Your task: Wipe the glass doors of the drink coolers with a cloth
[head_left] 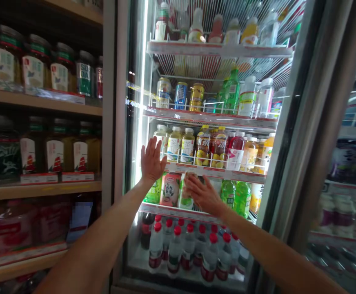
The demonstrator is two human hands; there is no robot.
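Note:
In front of me stands a lit drinks fridge behind a glass door (pixel 172 124) that carries faint reflections. My left hand (pixel 152 160) is open, its fingers spread upward and its palm toward the glass near the left side, in front of the tea bottles (pixel 174 145). My right hand (pixel 203 193) presses a crumpled pale cloth (pixel 190 179) flat toward the glass, lower and further right. Behind that hand is the shelf with a pink-labelled bottle (pixel 170 190) and green bottles (pixel 228 192), partly hidden by it.
Wooden shelves (pixel 43 104) with bottled drinks run along the left. A metal door frame (pixel 306 122) stands at the right, with another drinks cooler (pixel 343 188) beyond it. Red-capped bottles (pixel 175 249) fill the fridge bottom. Cans (pixel 181 96) stand on a higher shelf.

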